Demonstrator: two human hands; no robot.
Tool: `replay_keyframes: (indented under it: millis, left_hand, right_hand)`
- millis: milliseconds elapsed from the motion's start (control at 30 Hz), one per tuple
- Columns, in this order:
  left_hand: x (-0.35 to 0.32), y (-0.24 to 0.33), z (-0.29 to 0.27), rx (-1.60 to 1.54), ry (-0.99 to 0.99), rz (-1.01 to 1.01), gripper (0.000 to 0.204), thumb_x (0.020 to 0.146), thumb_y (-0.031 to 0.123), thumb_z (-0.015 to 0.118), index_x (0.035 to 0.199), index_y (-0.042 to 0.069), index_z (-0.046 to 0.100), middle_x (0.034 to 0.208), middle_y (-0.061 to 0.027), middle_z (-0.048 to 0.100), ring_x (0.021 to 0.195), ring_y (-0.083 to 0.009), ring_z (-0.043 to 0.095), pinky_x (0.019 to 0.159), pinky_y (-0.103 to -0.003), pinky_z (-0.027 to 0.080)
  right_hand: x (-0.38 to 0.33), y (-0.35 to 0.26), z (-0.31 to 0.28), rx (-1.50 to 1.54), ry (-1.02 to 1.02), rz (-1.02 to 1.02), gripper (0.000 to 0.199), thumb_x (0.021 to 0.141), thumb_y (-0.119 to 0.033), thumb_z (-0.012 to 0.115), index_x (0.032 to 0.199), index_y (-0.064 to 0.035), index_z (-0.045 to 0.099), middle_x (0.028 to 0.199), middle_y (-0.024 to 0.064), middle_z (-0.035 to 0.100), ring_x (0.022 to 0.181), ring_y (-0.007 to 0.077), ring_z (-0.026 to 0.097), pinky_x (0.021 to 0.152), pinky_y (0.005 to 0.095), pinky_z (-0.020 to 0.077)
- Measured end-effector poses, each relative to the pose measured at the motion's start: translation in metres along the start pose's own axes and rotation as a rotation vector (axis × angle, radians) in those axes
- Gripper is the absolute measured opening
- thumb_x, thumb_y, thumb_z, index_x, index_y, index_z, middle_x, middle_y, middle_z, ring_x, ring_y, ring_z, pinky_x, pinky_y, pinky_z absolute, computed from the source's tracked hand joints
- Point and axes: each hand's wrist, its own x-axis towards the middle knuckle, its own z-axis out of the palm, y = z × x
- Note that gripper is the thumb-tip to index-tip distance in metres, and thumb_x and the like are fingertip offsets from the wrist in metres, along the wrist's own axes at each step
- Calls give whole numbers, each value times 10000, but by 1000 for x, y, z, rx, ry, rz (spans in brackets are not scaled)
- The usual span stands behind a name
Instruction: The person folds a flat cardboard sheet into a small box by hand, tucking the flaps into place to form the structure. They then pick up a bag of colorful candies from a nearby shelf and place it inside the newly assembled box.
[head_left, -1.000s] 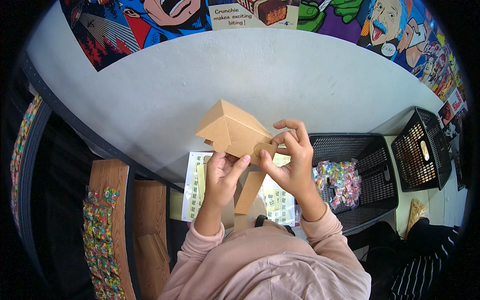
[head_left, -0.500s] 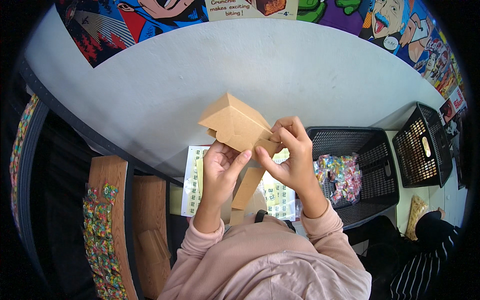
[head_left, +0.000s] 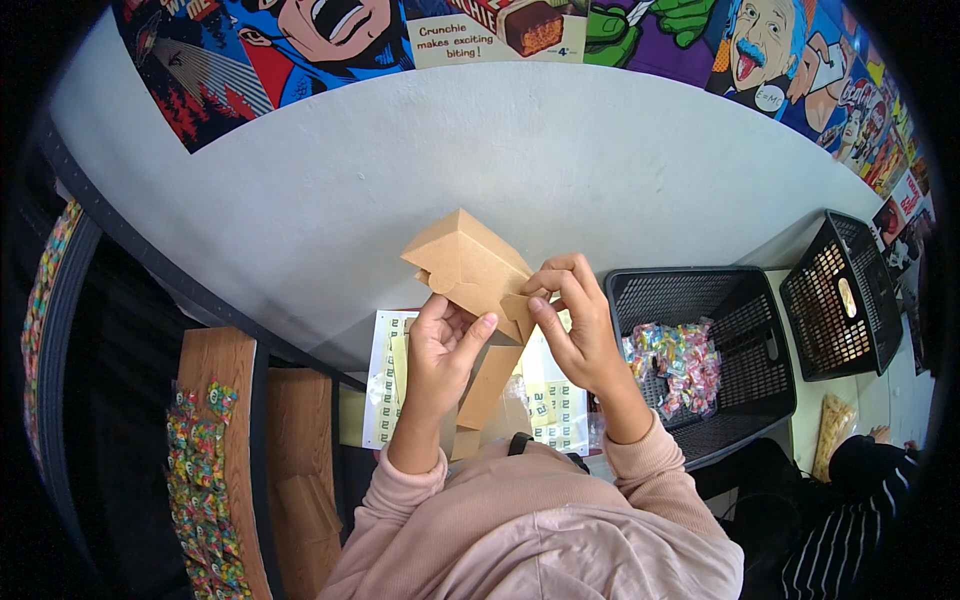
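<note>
I log the frame largest to smallest, every place referenced to the brown cardboard box [head_left: 468, 268].

Pale grey wall [head_left: 560, 160]: fills the view behind the box. A band of comic-style posters [head_left: 300, 50] runs along its top, well above the box: red, blue, purple and green panels, plus one cream rectangle showing a chocolate bar.

Large black mesh basket [head_left: 745, 300]: just right of the box, holding a heap of small multicoloured wrapped sweets [head_left: 672, 362]. A smaller black mesh basket [head_left: 835, 295] stands further right.

Wooden board [head_left: 215, 400]: below-left of the box, with strips of colourful sweet packets [head_left: 200, 470] lying on it.

White sticker sheet [head_left: 385, 375]: directly under the box, rows of small yellowish-green labels, partly hidden by my hands.

The box itself: held up in the air, half-folded, one corner pointing up, a long flap hanging below.

Left hand [head_left: 445, 345]: supports the box's underside, thumb and fingers closed on the lower panel. Right hand [head_left: 580, 325]: fingertips pinch a small tab at the box's right edge.

Judgement on the fold: I would keep the left hand steady as a brace, press the tab along its crease with the right fingertips, and seat it squarely before letting go, so the panel does not spring out.
</note>
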Motion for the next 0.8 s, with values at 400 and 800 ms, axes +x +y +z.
replay_keyframes:
  millis: [400, 800]
  left_hand:
    - [-2, -3, -2, 37, 15, -8, 212, 773, -17, 575, 976, -21, 516, 875, -58, 581, 798, -87, 548, 715, -215, 446]
    - [1, -8, -10, -77, -75, -21, 238, 766, -28, 577, 996, -9, 517, 926, -64, 578, 825, -107, 554, 764, -236, 451]
  right_hand:
    - [-1, 3, 3, 0, 0, -4, 55, 729, 20, 587, 769, 15, 550, 738, 63, 481, 587, 119, 485, 466, 213, 408]
    - [-2, 7, 1, 81, -28, 6, 152, 685, 22, 626, 828, -28, 634, 782, 45, 504, 596, 102, 491, 495, 206, 412]
